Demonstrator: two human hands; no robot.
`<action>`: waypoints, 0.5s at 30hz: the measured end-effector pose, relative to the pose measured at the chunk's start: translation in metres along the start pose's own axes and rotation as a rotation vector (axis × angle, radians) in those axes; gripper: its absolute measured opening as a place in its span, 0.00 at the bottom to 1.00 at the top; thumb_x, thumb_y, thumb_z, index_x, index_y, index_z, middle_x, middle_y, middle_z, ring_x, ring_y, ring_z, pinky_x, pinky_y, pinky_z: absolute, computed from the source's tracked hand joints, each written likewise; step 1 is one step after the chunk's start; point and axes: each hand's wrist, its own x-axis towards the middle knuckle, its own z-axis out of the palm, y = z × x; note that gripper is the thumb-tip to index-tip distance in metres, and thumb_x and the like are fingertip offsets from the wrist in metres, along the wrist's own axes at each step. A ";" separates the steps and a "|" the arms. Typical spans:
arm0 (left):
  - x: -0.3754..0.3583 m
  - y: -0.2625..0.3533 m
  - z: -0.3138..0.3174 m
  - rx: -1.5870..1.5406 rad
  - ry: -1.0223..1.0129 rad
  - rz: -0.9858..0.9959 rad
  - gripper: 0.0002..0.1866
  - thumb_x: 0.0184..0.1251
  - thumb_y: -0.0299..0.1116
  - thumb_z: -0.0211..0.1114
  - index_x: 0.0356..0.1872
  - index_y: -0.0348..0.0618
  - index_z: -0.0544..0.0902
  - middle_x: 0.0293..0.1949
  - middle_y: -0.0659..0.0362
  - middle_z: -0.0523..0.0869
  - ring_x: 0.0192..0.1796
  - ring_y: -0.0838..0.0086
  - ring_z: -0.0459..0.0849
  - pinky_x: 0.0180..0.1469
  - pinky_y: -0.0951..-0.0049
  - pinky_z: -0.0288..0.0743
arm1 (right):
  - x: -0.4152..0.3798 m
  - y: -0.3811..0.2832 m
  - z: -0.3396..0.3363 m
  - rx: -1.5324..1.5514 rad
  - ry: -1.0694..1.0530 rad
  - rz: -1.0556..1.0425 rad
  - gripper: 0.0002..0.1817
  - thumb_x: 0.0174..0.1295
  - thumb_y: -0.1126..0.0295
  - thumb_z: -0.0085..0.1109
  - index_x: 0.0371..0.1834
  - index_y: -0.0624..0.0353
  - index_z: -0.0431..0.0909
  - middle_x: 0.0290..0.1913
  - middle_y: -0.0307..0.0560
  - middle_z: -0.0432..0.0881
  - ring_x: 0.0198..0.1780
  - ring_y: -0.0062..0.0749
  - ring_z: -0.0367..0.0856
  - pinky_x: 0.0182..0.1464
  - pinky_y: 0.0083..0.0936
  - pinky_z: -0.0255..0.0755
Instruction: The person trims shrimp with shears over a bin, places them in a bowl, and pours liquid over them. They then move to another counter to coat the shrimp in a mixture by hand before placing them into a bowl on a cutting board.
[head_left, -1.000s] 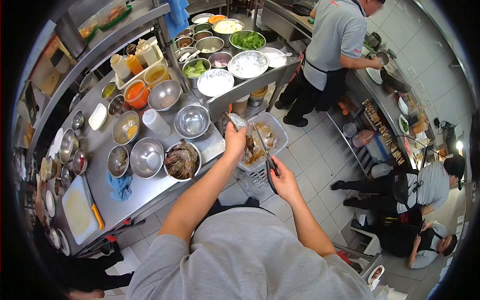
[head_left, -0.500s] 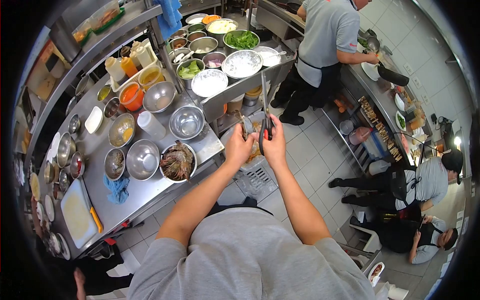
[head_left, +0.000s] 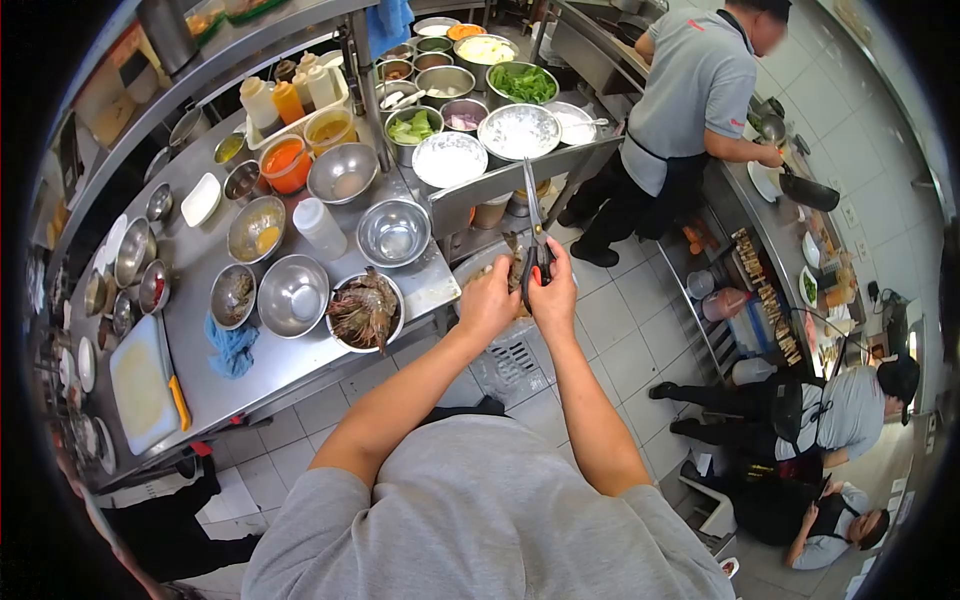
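My left hand (head_left: 487, 302) is closed around a prawn (head_left: 514, 258), whose body pokes up beyond the fingers and is partly hidden. Black-handled scissors (head_left: 534, 207) are in my right hand (head_left: 552, 288), their long blades pointing away from me, close beside the prawn. Both hands are held out past the counter's corner, almost touching each other. Left of them, a bowl (head_left: 397, 330) at the counter edge holds several whole prawns (head_left: 362, 308). Beneath the hands, a plastic crate (head_left: 512, 368) is partly covered by what looks like clear plastic.
The steel counter (head_left: 275, 372) carries metal bowls, a squeeze bottle (head_left: 319, 228), a blue cloth (head_left: 231, 345), a cutting board (head_left: 142, 385) and a knife (head_left: 179, 402). Ingredient pans stand beyond, near a tray of lettuce (head_left: 522, 83). A co-worker (head_left: 690, 90) handles a pan (head_left: 810, 189).
The view has shifted slightly, so the counter and pans sit a little differently. The prawn has come closer to the scissors, and my hands remain closed on both.
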 end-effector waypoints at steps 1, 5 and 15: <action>0.001 -0.001 0.000 0.030 -0.018 0.018 0.22 0.57 0.32 0.71 0.51 0.43 0.73 0.32 0.44 0.87 0.37 0.45 0.87 0.40 0.47 0.79 | 0.000 0.001 0.000 0.010 0.005 0.003 0.32 0.59 0.80 0.63 0.69 0.53 0.72 0.46 0.57 0.86 0.43 0.38 0.86 0.48 0.31 0.77; 0.005 -0.005 0.001 0.104 -0.108 0.031 0.24 0.56 0.33 0.72 0.52 0.44 0.71 0.32 0.45 0.87 0.37 0.46 0.88 0.40 0.49 0.80 | 0.005 0.010 -0.002 0.002 -0.023 0.006 0.32 0.59 0.80 0.64 0.69 0.56 0.71 0.43 0.52 0.86 0.41 0.33 0.86 0.47 0.28 0.77; 0.009 -0.013 0.006 0.096 -0.115 0.033 0.24 0.58 0.34 0.71 0.53 0.45 0.71 0.32 0.46 0.88 0.37 0.47 0.88 0.40 0.49 0.80 | 0.016 -0.031 -0.031 0.584 -0.267 0.337 0.38 0.58 0.81 0.67 0.73 0.57 0.62 0.35 0.40 0.81 0.28 0.16 0.75 0.26 0.15 0.65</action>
